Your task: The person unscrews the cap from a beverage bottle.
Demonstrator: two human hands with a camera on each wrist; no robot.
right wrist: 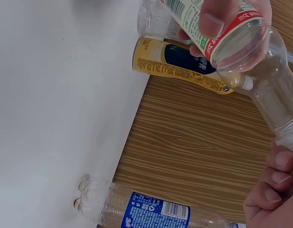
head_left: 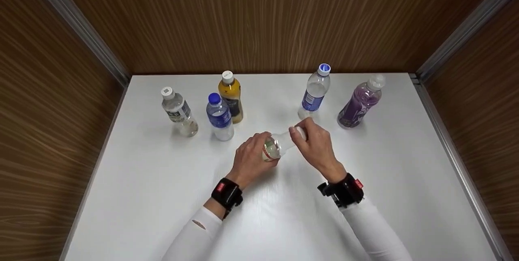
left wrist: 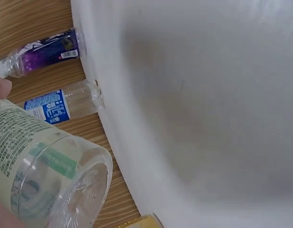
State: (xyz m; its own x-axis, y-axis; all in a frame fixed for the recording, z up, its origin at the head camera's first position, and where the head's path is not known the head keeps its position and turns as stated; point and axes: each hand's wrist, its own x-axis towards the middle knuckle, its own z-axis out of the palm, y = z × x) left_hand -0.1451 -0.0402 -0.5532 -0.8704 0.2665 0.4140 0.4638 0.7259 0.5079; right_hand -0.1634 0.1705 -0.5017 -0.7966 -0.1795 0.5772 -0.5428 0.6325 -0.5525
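Note:
A clear plastic bottle (head_left: 285, 142) with a green, white and red label is held tilted above the table, its neck pointing to the right. My left hand (head_left: 253, 157) grips its labelled body. At the neck end, my right hand (head_left: 317, 143) pinches the white cap (head_left: 301, 132) between thumb and curled fingers. The right wrist view shows the bottle's clear shoulder (right wrist: 265, 76) between the two hands. In the left wrist view the bottle's base (left wrist: 87, 185) faces the camera. Behind the right hand stands a clear bottle with a blue label (head_left: 313, 98).
Across the back of the white table (head_left: 162, 196) stand a clear bottle with a white cap (head_left: 178, 111), a blue-capped bottle (head_left: 220, 118), a yellow bottle (head_left: 232, 95) and a purple bottle (head_left: 360, 103). Wood-grain panels (head_left: 259, 22) enclose the back and sides.

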